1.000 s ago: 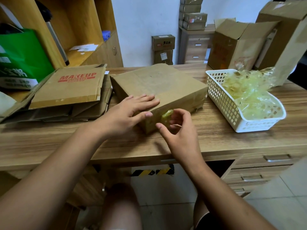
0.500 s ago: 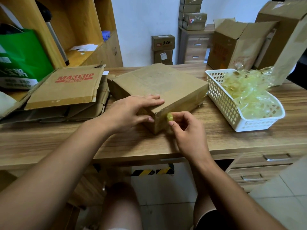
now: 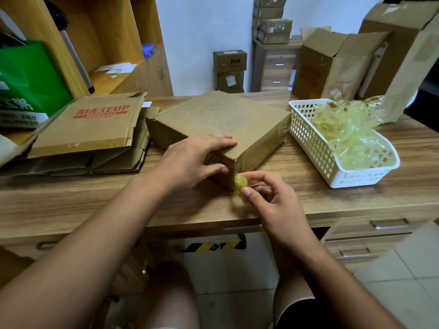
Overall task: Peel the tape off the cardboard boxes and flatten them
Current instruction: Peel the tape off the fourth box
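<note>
Brown cardboard box (image 3: 221, 119), scuffed, closed, sits just left of white basket (image 3: 308, 138). My L hand (image 3: 192, 160) presses its near corner, fingers straight; R hand (image 3: 273, 200) pinches yellowish tape wad (image 3: 240, 182) there.

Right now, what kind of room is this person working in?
Probably an office or stockroom used for unpacking: a wooden desk with drawers, small cartons stacked on a drawer cabinet by the wall, and a white basket full of peeled tape.
</note>
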Available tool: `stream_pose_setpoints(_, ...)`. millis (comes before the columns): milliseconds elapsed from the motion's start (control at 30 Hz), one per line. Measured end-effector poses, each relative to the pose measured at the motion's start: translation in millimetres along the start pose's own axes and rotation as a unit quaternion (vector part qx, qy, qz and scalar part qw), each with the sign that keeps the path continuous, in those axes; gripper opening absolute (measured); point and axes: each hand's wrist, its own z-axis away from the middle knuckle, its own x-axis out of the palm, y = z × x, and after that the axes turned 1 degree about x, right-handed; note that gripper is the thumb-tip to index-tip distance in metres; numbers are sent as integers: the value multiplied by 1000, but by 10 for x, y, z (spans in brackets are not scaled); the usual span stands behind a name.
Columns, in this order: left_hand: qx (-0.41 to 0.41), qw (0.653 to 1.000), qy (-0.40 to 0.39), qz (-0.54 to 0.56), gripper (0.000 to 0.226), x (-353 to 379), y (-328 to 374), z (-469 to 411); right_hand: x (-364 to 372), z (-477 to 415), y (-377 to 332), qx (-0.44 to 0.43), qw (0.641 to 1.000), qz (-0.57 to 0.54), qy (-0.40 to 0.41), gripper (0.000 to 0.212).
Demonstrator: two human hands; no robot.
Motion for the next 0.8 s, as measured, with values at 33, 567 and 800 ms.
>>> stream_pose_setpoints(33,1,1000,-15,9,65,-21,-39,0,-47,-12,8,3,1000,-5,9,28)
stream_pose_setpoints(567,-30,989,127,-77,46,143,13,50,-158,-277,120,8,986,73,152,23)
stream_pose_setpoints(800,-38,982,164,-89,43,187,137,66,-198,-350,128,-31,951,241,189,31)
